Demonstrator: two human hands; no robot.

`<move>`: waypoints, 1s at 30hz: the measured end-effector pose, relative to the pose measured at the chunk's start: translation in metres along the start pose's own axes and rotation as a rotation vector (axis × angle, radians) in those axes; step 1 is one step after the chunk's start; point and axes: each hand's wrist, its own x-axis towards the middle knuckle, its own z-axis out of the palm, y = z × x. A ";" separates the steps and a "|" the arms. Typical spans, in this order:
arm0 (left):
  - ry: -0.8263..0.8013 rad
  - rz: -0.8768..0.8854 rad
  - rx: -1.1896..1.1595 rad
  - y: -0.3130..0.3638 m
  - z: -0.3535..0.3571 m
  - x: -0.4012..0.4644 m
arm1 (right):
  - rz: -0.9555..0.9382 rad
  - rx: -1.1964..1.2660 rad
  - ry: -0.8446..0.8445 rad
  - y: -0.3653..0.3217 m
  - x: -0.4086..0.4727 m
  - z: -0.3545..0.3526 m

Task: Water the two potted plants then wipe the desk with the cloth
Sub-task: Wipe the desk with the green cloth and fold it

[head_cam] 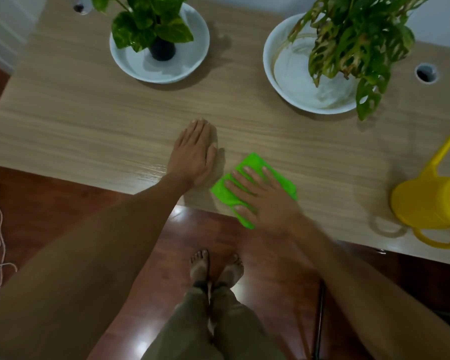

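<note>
The right hand (260, 193) lies spread flat on the green cloth (255, 183) at the desk's (89, 120) near edge; the left hand (195, 152) rests flat, empty, beside it. Wiping well probably means even pressure, overlapping strokes; steer clear of both plant bowls.

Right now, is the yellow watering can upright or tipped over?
Upright. The yellow watering can stands on its base on the desk, its top opening faces up, and its spout rises away from the body.

Watering can (431, 201) cut off at right edge; right hand (265, 201) motion-blurred, covers the cloth's (255, 165) middle; both plants' tops cropped.
</note>
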 end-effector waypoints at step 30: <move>-0.113 0.145 -0.022 -0.017 -0.016 -0.043 | 0.568 0.646 0.222 -0.016 -0.008 -0.005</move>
